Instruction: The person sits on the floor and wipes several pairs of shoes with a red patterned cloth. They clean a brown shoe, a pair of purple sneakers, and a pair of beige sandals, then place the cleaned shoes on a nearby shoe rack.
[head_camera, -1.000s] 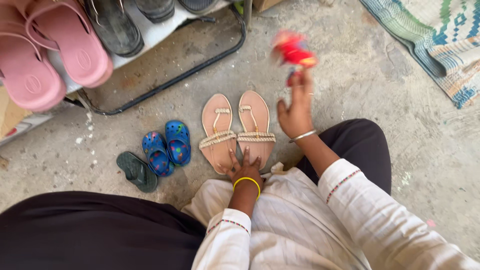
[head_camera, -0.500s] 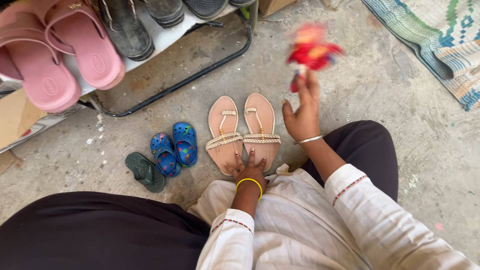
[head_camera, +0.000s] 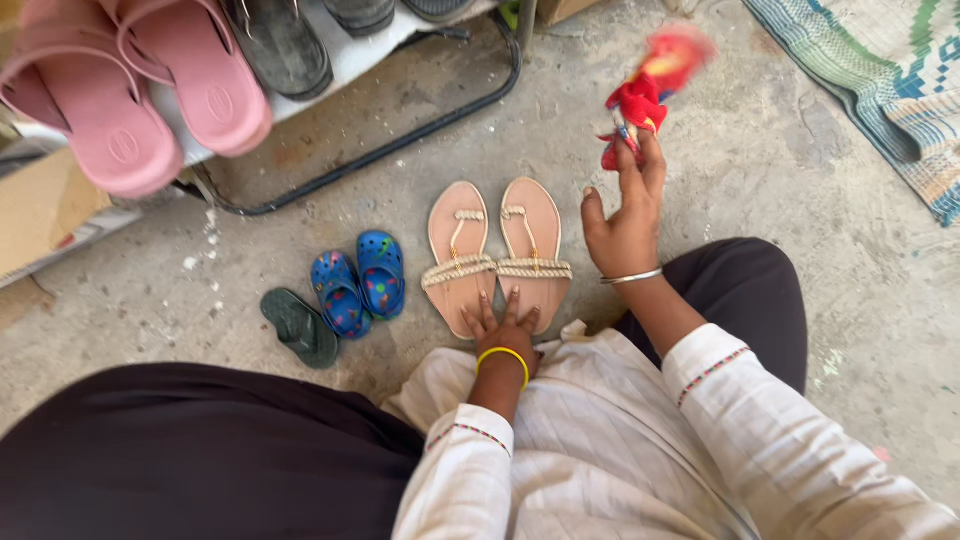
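- right hand raised over the concrete floor, fingers pinching a blurred red cloth bundle.
- left hand spread flat, fingertips pressing the heels of a pair of beige flat strappy sandals.

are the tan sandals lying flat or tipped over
Flat. Both tan sandals lie soles down on the concrete floor, side by side with straps up; the left hand presses on their heels.
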